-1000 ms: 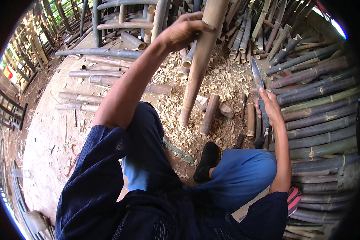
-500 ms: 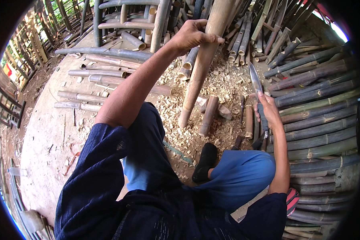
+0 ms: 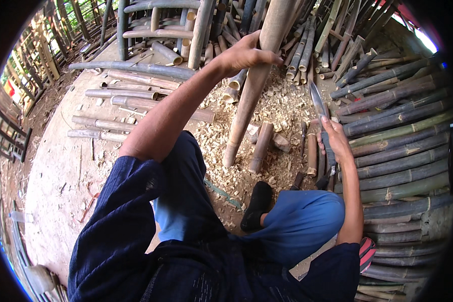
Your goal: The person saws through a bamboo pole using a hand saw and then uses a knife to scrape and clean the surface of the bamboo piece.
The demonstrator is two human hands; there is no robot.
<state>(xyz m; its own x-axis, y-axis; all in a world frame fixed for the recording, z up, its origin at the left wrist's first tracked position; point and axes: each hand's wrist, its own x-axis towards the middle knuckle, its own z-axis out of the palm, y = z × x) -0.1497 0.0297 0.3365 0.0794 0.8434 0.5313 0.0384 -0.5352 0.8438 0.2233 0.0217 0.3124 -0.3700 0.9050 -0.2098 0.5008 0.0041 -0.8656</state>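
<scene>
My left hand (image 3: 244, 53), top centre of frame, wraps its fingers round a thick bamboo pole (image 3: 254, 85), propping it near upright with the butt planted in the wood shavings (image 3: 282, 108) at mid-frame; that leaves the shaft steady and its lower length exposed. My right hand (image 3: 334, 141), right of centre, is closed on the handle of a long-bladed knife (image 3: 317, 100), blade pointing up and away from the pole, apparently not touching it, though the fisheye bends things. Short cut bamboo pieces (image 3: 261, 148) lie by the butt. Stacked dark bamboo culms (image 3: 402, 146) fill the right edge.
</scene>
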